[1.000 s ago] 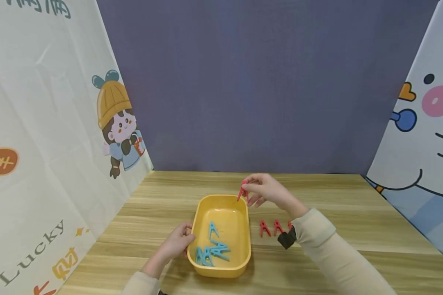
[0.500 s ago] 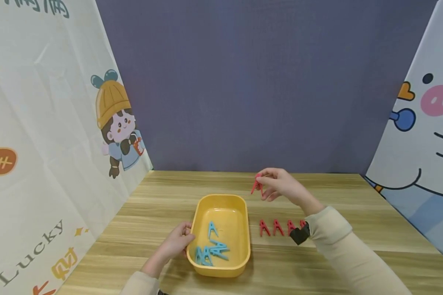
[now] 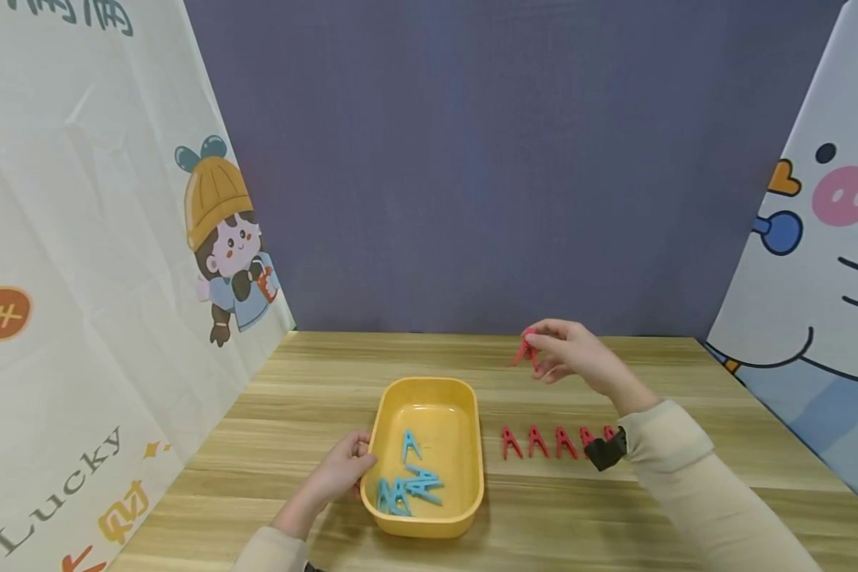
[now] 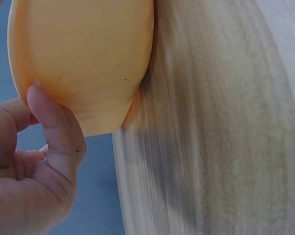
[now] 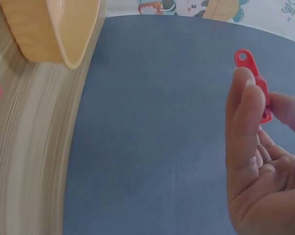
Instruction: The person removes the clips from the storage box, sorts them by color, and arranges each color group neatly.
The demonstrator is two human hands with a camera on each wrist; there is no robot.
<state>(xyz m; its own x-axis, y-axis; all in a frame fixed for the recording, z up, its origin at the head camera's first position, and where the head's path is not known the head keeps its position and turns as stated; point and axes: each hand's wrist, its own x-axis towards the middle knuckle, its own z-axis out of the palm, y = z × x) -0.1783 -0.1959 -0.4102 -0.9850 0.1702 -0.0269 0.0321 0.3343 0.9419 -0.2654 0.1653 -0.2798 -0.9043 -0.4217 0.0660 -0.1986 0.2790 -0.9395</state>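
My left hand point(image 3: 339, 470) grips the left rim of a yellow plastic tub point(image 3: 449, 449), thumb on one side of the wall and fingers on the other, as the left wrist view shows. Several light blue clothespins point(image 3: 422, 481) lie inside the tub, mostly bunched at its near left corner. Raised over the back of the table, my right hand point(image 3: 577, 353) pinches a red clothespin point(image 5: 261, 90) between thumb and fingers. Its legs point down in the head view. A row of several red clothespins point(image 3: 535, 442) lies on the table right of the tub, its right end partly covered by a dark wrist strap.
The wood-grain table point(image 3: 314, 373) reaches back to a dark blue-grey panel point(image 3: 429, 159). Printed white cloths point(image 3: 114, 262) border it on the left and on the right.
From the tub's far right corner, my right hand has moved right and slightly back with the red clothespin. More of the red row shows now. My left hand and the tub stay put.
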